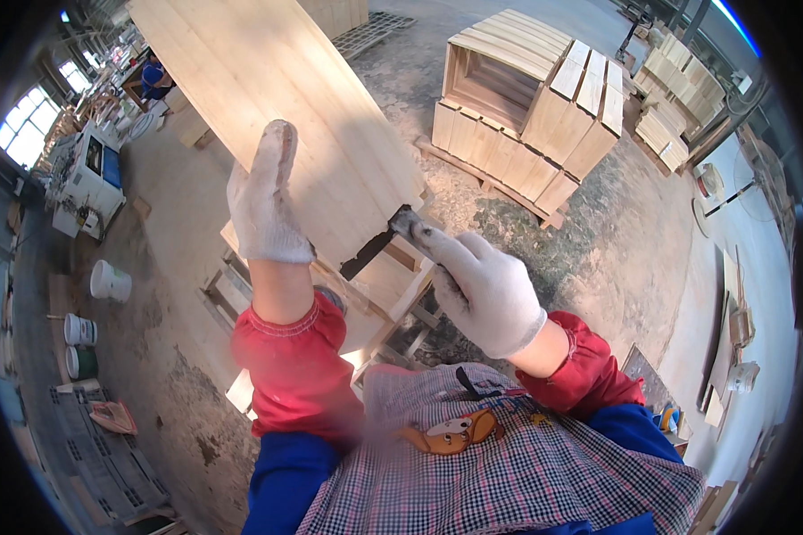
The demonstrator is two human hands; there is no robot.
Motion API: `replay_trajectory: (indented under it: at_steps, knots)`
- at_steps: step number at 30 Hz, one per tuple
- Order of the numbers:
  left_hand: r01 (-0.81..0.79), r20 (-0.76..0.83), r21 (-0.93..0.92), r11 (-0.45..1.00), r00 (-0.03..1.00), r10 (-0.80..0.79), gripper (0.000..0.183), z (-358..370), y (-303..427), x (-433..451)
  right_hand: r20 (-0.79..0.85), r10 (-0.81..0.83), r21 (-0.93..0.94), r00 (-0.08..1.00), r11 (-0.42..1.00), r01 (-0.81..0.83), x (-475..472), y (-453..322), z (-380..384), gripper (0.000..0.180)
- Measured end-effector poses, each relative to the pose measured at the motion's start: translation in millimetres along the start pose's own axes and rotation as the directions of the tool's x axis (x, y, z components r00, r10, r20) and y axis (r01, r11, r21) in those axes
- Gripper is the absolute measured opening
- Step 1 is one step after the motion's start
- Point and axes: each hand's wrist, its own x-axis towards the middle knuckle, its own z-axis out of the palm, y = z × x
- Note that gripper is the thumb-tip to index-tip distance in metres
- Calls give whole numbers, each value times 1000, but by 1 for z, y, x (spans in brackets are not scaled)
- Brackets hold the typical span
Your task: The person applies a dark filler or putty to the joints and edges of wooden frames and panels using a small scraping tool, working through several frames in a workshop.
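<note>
A large pale wooden panel slants away before me, its near end over a wooden box or frame. My left hand, in a white work glove, holds the panel's left edge, thumb on its upper face. My gloved right hand grips a tool or strip with a dark, ragged flat edge, which lies along the panel's near end; dark stains mark the glove's fingertips. Whether the dark piece is a putty knife's blade or a brush, I cannot tell.
Wooden boxes are stacked on a pallet at the upper right. Plastic buckets and a white machine stand at the left. A person in blue is far back at the upper left. More wood pieces are stacked at the far right.
</note>
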Motion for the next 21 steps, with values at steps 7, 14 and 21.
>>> replay_trajectory:
  at_steps: [7, 14, 21]
  knots:
    - [-7, 34, -45, 999, 999, 8, 41, -9, -7, 3, -44, 12, 104, 999, 995, -7, -1, 2, -5, 43]
    - [-49, 78, -25, 998, 996, 51, 40, -17, -8, 5, 5, 28, 174, 1000, 984, -28, -6, 3, -3, 41]
    - [-3, 54, -20, 1000, 999, 4, 39, -13, -9, 11, -60, -66, 237, 996, 968, 78, -14, 9, 22, 45]
